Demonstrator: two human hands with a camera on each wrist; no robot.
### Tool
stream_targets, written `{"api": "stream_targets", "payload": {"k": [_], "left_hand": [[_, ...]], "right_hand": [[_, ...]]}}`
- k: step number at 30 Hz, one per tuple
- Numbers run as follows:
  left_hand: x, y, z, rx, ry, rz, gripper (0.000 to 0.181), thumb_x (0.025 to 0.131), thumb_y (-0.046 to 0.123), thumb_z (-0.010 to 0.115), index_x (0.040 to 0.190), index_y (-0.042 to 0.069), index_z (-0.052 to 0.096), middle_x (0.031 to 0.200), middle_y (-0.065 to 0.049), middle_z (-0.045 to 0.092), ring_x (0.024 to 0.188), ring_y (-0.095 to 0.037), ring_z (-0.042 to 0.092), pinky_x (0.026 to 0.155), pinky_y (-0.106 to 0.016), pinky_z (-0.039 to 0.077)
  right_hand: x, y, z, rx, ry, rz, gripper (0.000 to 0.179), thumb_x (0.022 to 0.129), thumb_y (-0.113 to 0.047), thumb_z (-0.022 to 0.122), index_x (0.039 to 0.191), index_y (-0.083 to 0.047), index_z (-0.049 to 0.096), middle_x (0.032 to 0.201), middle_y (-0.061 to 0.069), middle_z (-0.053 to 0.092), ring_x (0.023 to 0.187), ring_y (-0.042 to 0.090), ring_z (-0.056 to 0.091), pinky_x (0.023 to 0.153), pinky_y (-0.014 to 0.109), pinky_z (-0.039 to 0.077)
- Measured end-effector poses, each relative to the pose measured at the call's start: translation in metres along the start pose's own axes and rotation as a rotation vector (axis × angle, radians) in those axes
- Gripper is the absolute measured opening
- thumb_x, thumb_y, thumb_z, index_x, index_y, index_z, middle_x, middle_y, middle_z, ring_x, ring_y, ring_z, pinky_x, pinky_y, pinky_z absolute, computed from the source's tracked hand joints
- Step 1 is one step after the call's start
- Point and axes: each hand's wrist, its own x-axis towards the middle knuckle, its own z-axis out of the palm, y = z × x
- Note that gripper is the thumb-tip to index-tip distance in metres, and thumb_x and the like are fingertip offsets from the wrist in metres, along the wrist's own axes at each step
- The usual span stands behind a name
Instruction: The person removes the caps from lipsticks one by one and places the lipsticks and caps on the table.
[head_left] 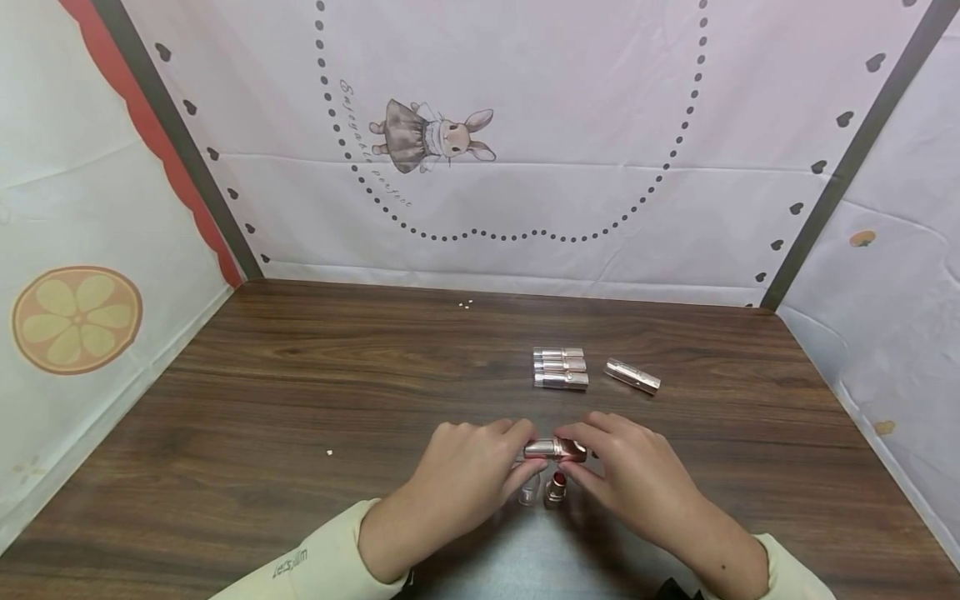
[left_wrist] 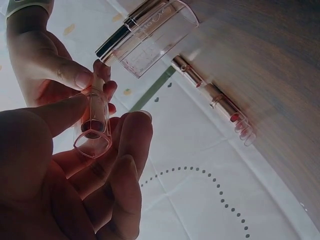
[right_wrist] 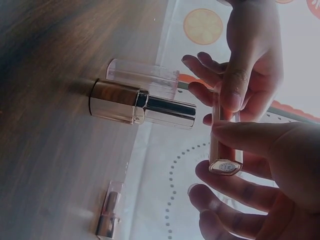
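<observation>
Held level just above the table is a lipstick [head_left: 555,450] with a clear cap and a shiny rose-gold base. My left hand [head_left: 472,462] pinches its clear cap end between thumb and fingers. At the other end, my right hand [head_left: 626,467] pinches the base [right_wrist: 226,166], whose round label faces the right wrist camera. Below the hands a second lipstick [head_left: 556,488] stands upright without a cap, its metal tube [right_wrist: 167,111] exposed. Close beside it stands a loose clear cap [right_wrist: 135,75]. Whether the held cap is fully seated cannot be told.
Beyond the hands, three capped lipsticks [head_left: 561,367] lie side by side. Another lipstick [head_left: 632,377] lies at an angle to their right. Small white bits [head_left: 329,452] are on the wooden table [head_left: 225,400]. Printed cloth [head_left: 570,100] encloses the back and sides.
</observation>
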Motion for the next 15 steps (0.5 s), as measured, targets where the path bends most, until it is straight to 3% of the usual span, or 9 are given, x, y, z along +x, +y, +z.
{"api": "stream_targets", "payload": {"k": [15], "left_hand": [[-0.0006,-0.0009,-0.0002,0.022,0.008,0.033,0.025,0.095,0.047,0.063,0.098,0.022,0.066,0.076,0.008,0.061,0.047,-0.012,0.054,0.04,-0.025,0.028]], "right_hand": [[0.0002,0.0018,0.0001,-0.007,-0.004,-0.021,0.031,0.076,-0.023,0.087,0.105,-0.019,0.076,0.088,-0.011,0.068,0.075,0.003,0.061,0.06,0.022,0.049]]}}
